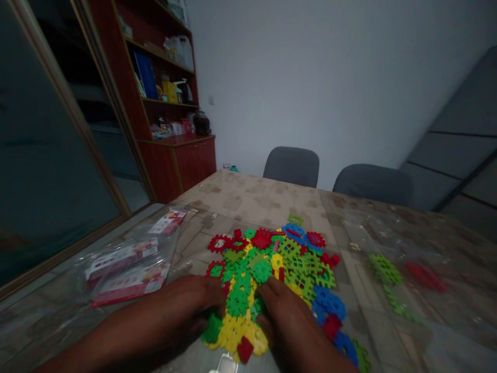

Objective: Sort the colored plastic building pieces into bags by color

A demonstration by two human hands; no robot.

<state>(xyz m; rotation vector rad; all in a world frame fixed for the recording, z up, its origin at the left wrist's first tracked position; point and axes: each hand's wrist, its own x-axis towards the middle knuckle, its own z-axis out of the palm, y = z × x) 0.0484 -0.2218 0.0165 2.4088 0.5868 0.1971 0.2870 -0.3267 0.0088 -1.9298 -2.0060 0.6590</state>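
Note:
A heap of flat plastic interlocking pieces (272, 264) in green, yellow, red and blue lies on the table (248, 202) in front of me. My left hand (194, 298) rests at the heap's near left edge, fingers curled onto green and yellow pieces. On the near right side my right hand (285, 311) lies with fingers bent down among green pieces. What either hand grips is hidden under the fingers.
Clear plastic bags with red-and-white labels (128, 267) lie to the left. Stray green (384, 269) and red pieces (427, 277) sit at the right. Two grey chairs (291, 166) stand behind the table, and a wooden shelf cabinet (166, 103) is at the back left.

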